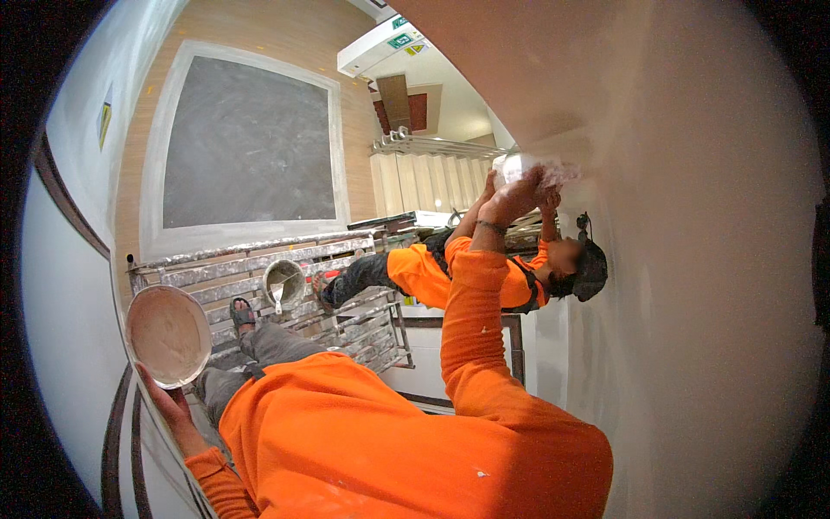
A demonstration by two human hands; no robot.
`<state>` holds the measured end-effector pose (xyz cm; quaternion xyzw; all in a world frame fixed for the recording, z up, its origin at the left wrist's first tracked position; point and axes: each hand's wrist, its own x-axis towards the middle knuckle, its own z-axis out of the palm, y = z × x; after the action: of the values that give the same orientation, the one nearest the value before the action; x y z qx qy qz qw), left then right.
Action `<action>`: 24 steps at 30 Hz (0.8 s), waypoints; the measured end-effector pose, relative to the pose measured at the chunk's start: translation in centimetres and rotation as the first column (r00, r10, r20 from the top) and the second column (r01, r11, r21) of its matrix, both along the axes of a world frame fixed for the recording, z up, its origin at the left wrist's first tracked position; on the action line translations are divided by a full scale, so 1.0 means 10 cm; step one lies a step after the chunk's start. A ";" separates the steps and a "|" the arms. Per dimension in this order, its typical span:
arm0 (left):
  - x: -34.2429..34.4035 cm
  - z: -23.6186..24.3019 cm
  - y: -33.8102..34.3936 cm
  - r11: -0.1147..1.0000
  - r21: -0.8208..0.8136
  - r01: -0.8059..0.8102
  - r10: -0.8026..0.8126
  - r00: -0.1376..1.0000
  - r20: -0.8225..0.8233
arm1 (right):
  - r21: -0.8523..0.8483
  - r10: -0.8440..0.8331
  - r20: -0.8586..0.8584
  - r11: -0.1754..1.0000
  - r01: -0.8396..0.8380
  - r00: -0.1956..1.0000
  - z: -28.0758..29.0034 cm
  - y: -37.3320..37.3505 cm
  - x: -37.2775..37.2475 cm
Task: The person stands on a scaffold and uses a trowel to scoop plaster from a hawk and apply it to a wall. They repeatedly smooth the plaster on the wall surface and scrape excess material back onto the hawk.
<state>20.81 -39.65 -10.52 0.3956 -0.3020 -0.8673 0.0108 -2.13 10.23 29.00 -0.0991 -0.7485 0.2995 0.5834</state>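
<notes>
My left hand grips the lower edge of a round bowl, its pale inside tilted toward me and coated with a light pinkish-beige layer. My right arm is raised, and the right hand is closed around a whitish, crumpled-looking thing close to the smooth wall surface. Blur hides what kind of thing it is. Just behind my wrist, a co-worker's hand is also lifted toward the wall.
The co-worker in orange stands on the slatted, paint-spattered platform. A bucket with a pale-handled tool inside stands near my foot. Below the platform's open edge lies the floor. A large dark panel is on the left.
</notes>
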 end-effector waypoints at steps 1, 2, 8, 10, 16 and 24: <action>0.00 -0.02 -0.01 1.000 0.009 -0.002 0.002 1.000 0.005 | 0.012 0.028 0.002 1.000 -0.028 1.000 0.06 0.00 -0.04; 0.03 -0.06 -0.04 1.000 0.013 -0.006 0.006 1.000 0.013 | -0.010 0.098 -0.028 0.995 -0.099 0.995 0.13 -0.24 -0.08; 0.13 -0.21 -0.18 0.999 -0.027 -0.024 0.024 1.000 0.014 | -0.087 0.283 -0.069 0.954 -0.288 0.957 0.11 -1.24 -0.04; 0.17 -0.25 -0.21 0.999 0.019 -0.034 0.034 0.999 0.012 | -0.058 0.219 -0.026 0.974 -0.220 0.975 0.02 -1.57 0.03; 0.12 -0.20 -0.19 0.999 0.046 -0.030 0.028 0.999 0.040 | 0.047 0.419 0.068 0.905 -0.422 0.906 -0.23 -2.37 0.15; 0.09 -0.19 -0.02 0.999 -0.005 -0.034 0.035 0.997 0.064 | 0.547 0.199 0.095 0.808 -0.218 0.975 -0.45 -1.73 0.40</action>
<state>21.72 -39.81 -12.41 0.4283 -0.2970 -0.8532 0.0168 1.88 -7.12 24.45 0.1517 -0.8189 0.1305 0.5379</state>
